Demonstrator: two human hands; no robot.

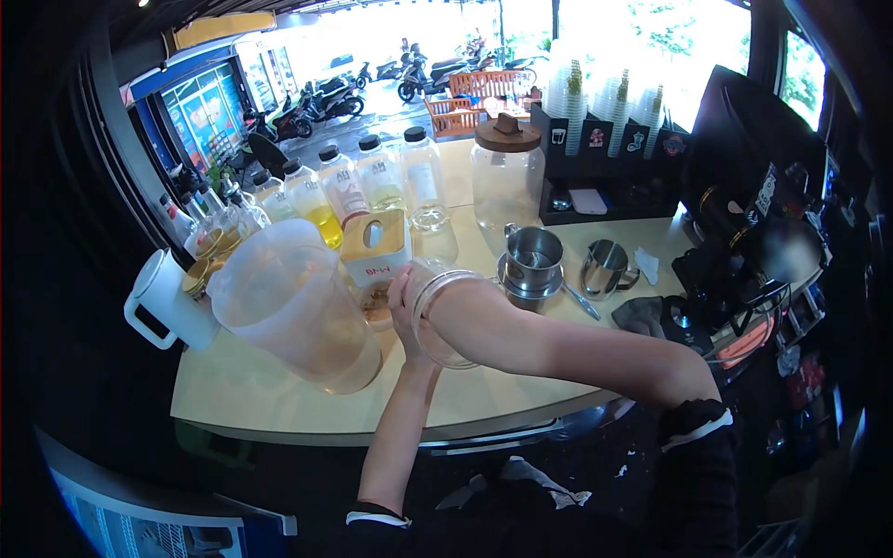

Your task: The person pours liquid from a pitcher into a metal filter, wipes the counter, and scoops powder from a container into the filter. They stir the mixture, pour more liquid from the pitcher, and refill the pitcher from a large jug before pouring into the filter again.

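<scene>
My left hand (403, 299) is closed around the side of a clear jar (430, 350), which is tipped so its round mouth faces me. My right forearm (502, 325) reaches through that mouth; the right hand is inside or behind the rim, and its fingers are hidden. Just beyond my left hand stands a white box with a wooden lid (377, 244). Below the box is something clear and brownish (376, 305) that I cannot make out. To the left, a large frosted plastic pitcher (288, 307) leans on the counter.
A white jug (170, 298) stands far left. Several black-capped bottles (381, 177) line the back, beside a wooden-lidded glass jar (507, 177). Right of my arm are a metal drip filter (533, 260), a steel cup (605, 270) and a cup rack (609, 149). The counter (521, 409) has a curved front edge.
</scene>
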